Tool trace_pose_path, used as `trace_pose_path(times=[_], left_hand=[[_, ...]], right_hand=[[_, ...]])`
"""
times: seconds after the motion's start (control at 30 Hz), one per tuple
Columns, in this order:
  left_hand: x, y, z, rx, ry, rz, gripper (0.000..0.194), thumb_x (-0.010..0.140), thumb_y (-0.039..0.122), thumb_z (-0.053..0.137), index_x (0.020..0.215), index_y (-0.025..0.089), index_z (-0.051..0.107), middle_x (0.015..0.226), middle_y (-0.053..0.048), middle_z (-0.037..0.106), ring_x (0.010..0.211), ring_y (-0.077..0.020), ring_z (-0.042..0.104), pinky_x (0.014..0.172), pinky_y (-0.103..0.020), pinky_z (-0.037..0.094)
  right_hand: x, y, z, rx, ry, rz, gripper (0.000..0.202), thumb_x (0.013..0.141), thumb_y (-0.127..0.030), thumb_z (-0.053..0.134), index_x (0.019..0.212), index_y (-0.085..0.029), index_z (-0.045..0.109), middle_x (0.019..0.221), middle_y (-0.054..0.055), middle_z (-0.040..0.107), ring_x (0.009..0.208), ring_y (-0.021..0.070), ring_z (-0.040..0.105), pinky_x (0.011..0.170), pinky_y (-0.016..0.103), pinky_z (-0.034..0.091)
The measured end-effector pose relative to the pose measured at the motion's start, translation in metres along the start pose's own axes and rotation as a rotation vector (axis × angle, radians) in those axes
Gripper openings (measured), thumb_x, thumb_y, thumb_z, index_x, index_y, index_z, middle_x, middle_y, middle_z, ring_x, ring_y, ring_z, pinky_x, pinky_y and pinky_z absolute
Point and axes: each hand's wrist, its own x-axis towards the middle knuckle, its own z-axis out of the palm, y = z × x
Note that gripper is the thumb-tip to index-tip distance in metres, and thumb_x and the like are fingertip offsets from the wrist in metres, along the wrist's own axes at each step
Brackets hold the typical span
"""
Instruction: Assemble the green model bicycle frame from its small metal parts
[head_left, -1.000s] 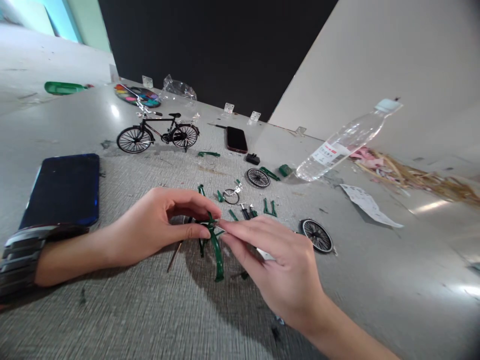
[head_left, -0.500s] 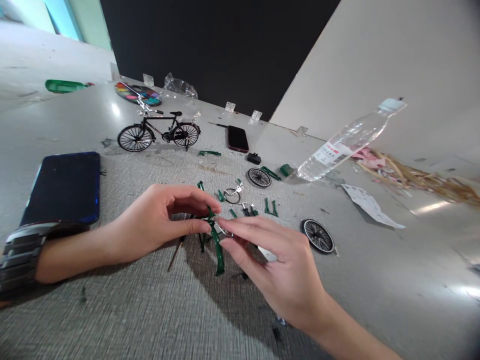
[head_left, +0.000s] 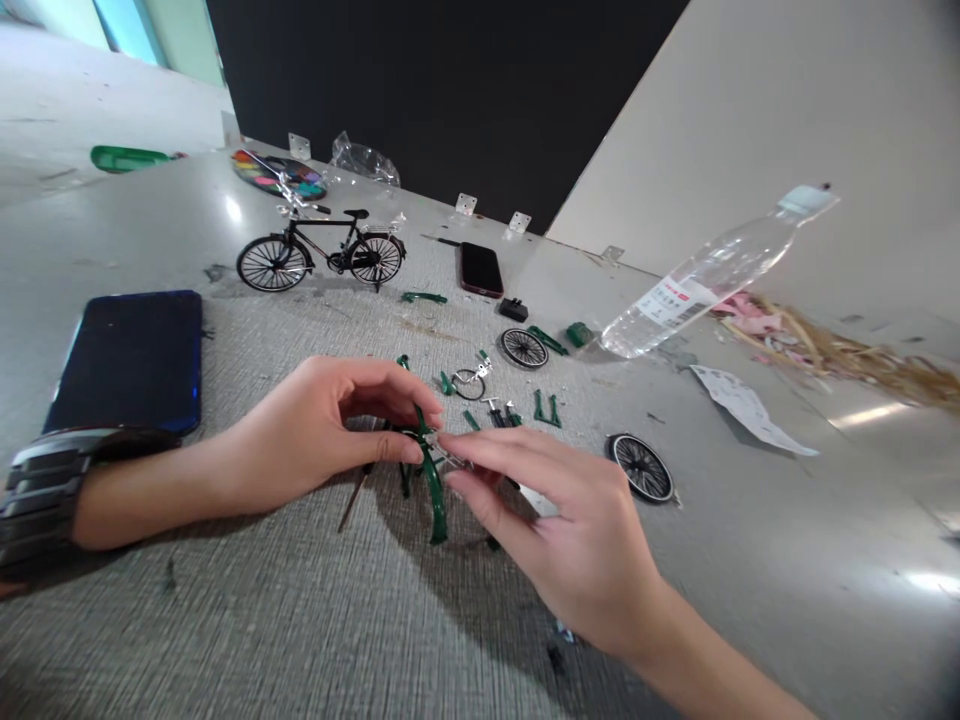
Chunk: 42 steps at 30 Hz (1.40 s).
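Observation:
Between finger and thumb, my left hand (head_left: pixel 330 420) grips a green model bicycle frame (head_left: pixel 433 492), its curved fender piece pointing down towards me. My right hand (head_left: pixel 555 490) pinches a small silver metal part (head_left: pixel 448 455) against the frame's upper area; fingertips hide most of that part. Just beyond the fingers lie a silver handlebar piece with a black ring (head_left: pixel 471 383) and small green and black parts (head_left: pixel 501 412). A thin rod like a screwdriver shaft (head_left: pixel 352 500) lies beneath my left hand.
A finished black model bicycle (head_left: pixel 322 248) stands at the back left, near a dark tablet-like slab (head_left: pixel 129 362). Loose wheels (head_left: pixel 641 468), a phone (head_left: pixel 480 270), a tilted plastic bottle (head_left: pixel 697 280), a paper sheet (head_left: pixel 750 408) and a paint palette (head_left: pixel 281 178) lie around.
Both hands keep nearly the same hold. The right fingers have shifted very slightly on the silver part, and the whole view has moved a little.

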Motion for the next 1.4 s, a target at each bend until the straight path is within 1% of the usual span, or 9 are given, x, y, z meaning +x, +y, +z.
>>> trace_pose_path(times=[0.2, 0.4, 0.57, 0.83, 1.07, 1.2, 1.4], left_hand=[[0.0002, -0.0004, -0.0009, 0.015, -0.004, 0.019, 0.018, 0.083, 0.021, 0.08, 0.101, 0.021, 0.076, 0.097, 0.0, 0.08, 0.092, -0.0167, 0.077, 0.086, -0.024, 0.062], [0.0002, 0.0002, -0.0011, 0.064, -0.001, 0.031, 0.019, 0.085, 0.024, 0.079, 0.103, 0.021, 0.075, 0.098, -0.001, 0.08, 0.092, -0.0174, 0.077, 0.086, -0.025, 0.062], [0.0002, 0.0008, -0.0006, 0.082, -0.008, 0.032, 0.019, 0.086, 0.026, 0.077, 0.104, 0.021, 0.075, 0.1, -0.002, 0.08, 0.094, -0.0186, 0.077, 0.086, -0.027, 0.063], [-0.0007, 0.0001, -0.0013, 0.1, -0.035, 0.032, 0.021, 0.087, 0.031, 0.076, 0.106, 0.023, 0.074, 0.103, -0.002, 0.079, 0.097, -0.0191, 0.076, 0.089, -0.028, 0.061], [-0.0024, 0.0015, -0.001, 0.162, -0.075, 0.068, 0.019, 0.091, 0.032, 0.072, 0.109, 0.025, 0.072, 0.105, -0.001, 0.078, 0.099, -0.0175, 0.075, 0.089, -0.026, 0.06], [-0.0029, 0.0009, -0.001, 0.188, -0.077, 0.058, 0.019, 0.092, 0.031, 0.07, 0.11, 0.025, 0.07, 0.106, -0.001, 0.078, 0.099, -0.0173, 0.074, 0.088, -0.026, 0.059], [-0.0024, 0.0006, -0.001, 0.254, -0.074, 0.072, 0.022, 0.092, 0.034, 0.069, 0.111, 0.025, 0.071, 0.107, -0.001, 0.078, 0.1, -0.0181, 0.074, 0.09, -0.027, 0.059]], right_hand=[[0.001, 0.0028, -0.0002, -0.042, -0.038, -0.008, 0.02, 0.093, -0.014, 0.069, 0.111, -0.016, 0.076, 0.099, 0.004, 0.08, 0.085, 0.015, 0.073, 0.076, 0.028, 0.059], [-0.0006, 0.0026, -0.0011, -0.089, -0.059, 0.015, 0.022, 0.092, -0.015, 0.07, 0.113, -0.015, 0.076, 0.087, 0.002, 0.077, 0.072, 0.0128, 0.069, 0.066, 0.026, 0.056], [-0.0009, 0.0022, 0.0003, -0.081, -0.055, 0.03, 0.021, 0.092, -0.015, 0.069, 0.113, -0.015, 0.076, 0.085, 0.001, 0.075, 0.073, 0.0118, 0.069, 0.068, 0.024, 0.056], [-0.0005, 0.0033, 0.0008, -0.085, -0.057, 0.043, 0.02, 0.093, -0.016, 0.068, 0.112, -0.016, 0.075, 0.088, 0.001, 0.076, 0.075, 0.0119, 0.071, 0.071, 0.024, 0.057], [0.0009, 0.0053, -0.0028, -0.083, -0.151, 0.056, 0.022, 0.095, -0.018, 0.066, 0.117, -0.018, 0.07, 0.093, 0.0, 0.077, 0.076, 0.011, 0.071, 0.073, 0.023, 0.056], [0.0007, 0.0061, -0.0035, -0.074, -0.165, 0.038, 0.021, 0.095, -0.018, 0.066, 0.117, -0.018, 0.069, 0.092, -0.001, 0.077, 0.078, 0.0104, 0.072, 0.075, 0.021, 0.056], [0.0017, 0.0057, -0.0032, -0.068, -0.158, 0.031, 0.019, 0.095, -0.018, 0.066, 0.114, -0.018, 0.069, 0.089, -0.001, 0.077, 0.075, 0.0107, 0.072, 0.073, 0.021, 0.056]])
